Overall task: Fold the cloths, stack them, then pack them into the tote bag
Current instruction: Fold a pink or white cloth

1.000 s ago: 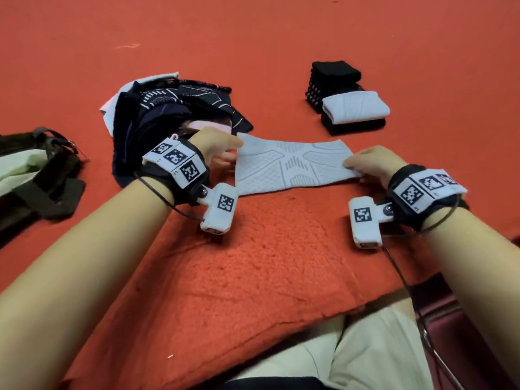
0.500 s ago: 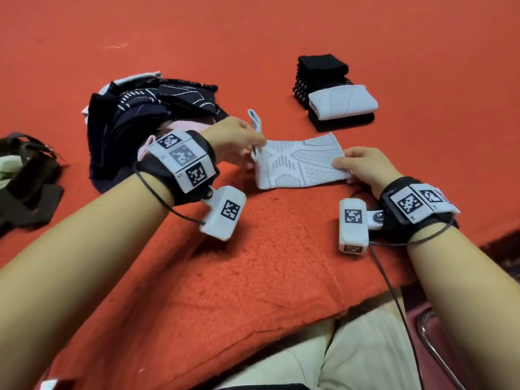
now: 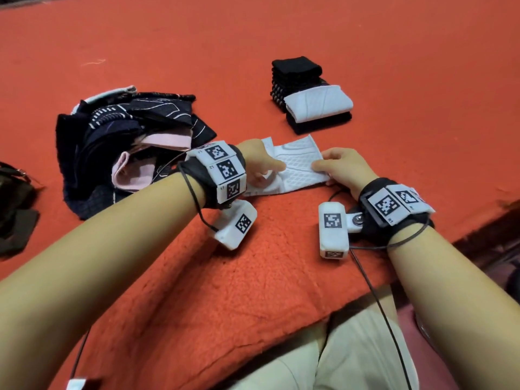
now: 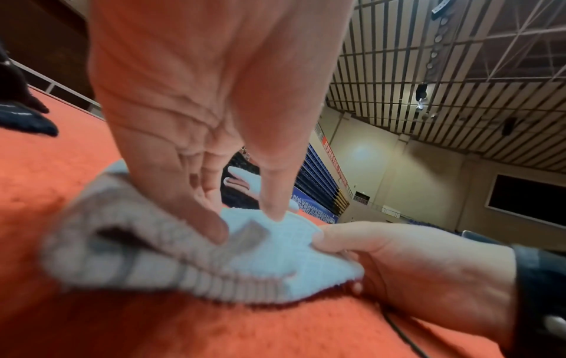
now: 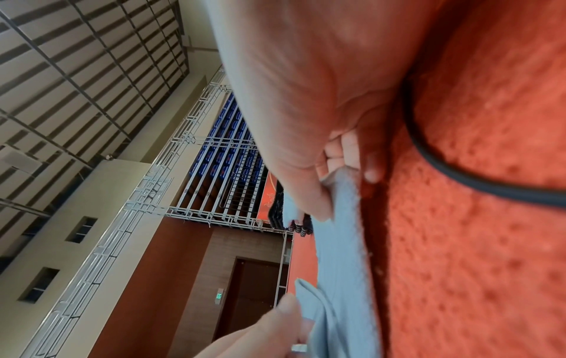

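Observation:
A white patterned cloth [image 3: 298, 167] lies on the orange blanket [image 3: 253, 277] in front of me, its left end doubled over to the right. My left hand [image 3: 261, 161] holds that folded-over end down on the cloth, thumb and fingertips on it, as the left wrist view shows [image 4: 190, 121]. My right hand [image 3: 342, 167] pinches the cloth's right edge, thumb on top and fingers curled beneath. A stack of folded cloths [image 3: 309, 99], black ones with a white one between, sits behind. The dark tote bag [image 3: 14, 209] lies at the far left edge.
A heap of unfolded cloths [image 3: 126, 130], dark patterned ones and a pink one, lies left of my hands. Cables run from both wrist cameras. The blanket's near edge hangs over my lap [image 3: 351, 356]. Orange surface stretches behind the stack.
My left hand lifted the cloth's left end and carried it over to the right, so the cloth now lies about half as long. The right hand kept its hold on the right edge.

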`<state>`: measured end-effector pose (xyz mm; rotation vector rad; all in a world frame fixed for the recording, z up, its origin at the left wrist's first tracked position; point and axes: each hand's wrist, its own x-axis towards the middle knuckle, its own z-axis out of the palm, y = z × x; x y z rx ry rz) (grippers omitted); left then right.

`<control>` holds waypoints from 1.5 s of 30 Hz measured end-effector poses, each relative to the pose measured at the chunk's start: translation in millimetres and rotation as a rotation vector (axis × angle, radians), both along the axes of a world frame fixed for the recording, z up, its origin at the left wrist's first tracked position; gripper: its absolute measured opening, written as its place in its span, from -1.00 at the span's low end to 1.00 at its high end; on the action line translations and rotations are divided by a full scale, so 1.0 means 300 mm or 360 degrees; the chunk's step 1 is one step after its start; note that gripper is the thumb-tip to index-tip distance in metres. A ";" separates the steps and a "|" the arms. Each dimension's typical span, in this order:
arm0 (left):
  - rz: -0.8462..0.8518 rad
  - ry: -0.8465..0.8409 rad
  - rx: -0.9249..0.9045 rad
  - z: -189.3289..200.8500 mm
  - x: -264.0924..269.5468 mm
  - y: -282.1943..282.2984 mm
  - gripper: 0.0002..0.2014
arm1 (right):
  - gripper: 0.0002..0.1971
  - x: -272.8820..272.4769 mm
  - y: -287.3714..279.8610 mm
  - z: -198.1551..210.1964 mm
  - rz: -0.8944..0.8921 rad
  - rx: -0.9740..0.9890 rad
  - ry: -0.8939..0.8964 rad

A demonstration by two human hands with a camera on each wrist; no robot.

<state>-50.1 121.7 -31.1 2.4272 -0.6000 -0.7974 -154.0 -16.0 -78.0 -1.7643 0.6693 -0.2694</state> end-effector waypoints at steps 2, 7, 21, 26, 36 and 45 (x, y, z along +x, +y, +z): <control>-0.0066 0.0045 0.0029 0.012 -0.001 0.005 -0.80 | -0.86 0.002 -0.001 -0.002 -0.0003 -0.0003 0.0009; -0.0448 -0.0667 0.0566 0.016 0.013 0.039 -0.43 | -0.89 0.001 -0.002 0.001 -0.0004 -0.0008 0.0054; -0.0372 -0.0624 0.0696 -0.064 0.068 0.115 0.03 | -0.93 0.094 0.188 0.150 0.0193 -0.0138 -0.0088; -0.0189 -0.0145 0.0259 -0.076 0.102 0.172 0.32 | -0.87 0.170 0.260 0.117 0.0263 -0.0253 0.0019; 0.0239 0.0699 -0.0394 -0.013 0.172 0.214 -0.74 | -0.79 0.176 0.319 0.095 0.0492 -0.0722 0.0223; 0.0292 0.0296 -0.0189 -0.031 0.239 0.150 -0.60 | -0.65 0.134 0.283 0.080 0.0786 -0.0833 0.0202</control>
